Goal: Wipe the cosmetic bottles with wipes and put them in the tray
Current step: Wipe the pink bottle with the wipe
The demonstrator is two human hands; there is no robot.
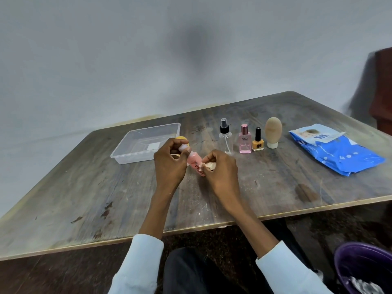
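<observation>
At frame centre, your left hand (169, 164) pinches the pink bottle (196, 165) near its cap; your right hand (220, 170) pinches a wipe (210, 165) against it. Probably light, smooth, slippery when damp: grip its ends.

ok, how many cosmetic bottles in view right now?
5. Pink bottle held in both hands; standing in a row on the table: clear spray bottle, pink perfume bottle, yellow nail polish, beige tube. Tray looks empty.

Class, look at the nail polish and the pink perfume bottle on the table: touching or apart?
Apart. The head view shows a strip of bare table between the pink perfume bottle and the nail polish; both stand upright side by side.
</observation>
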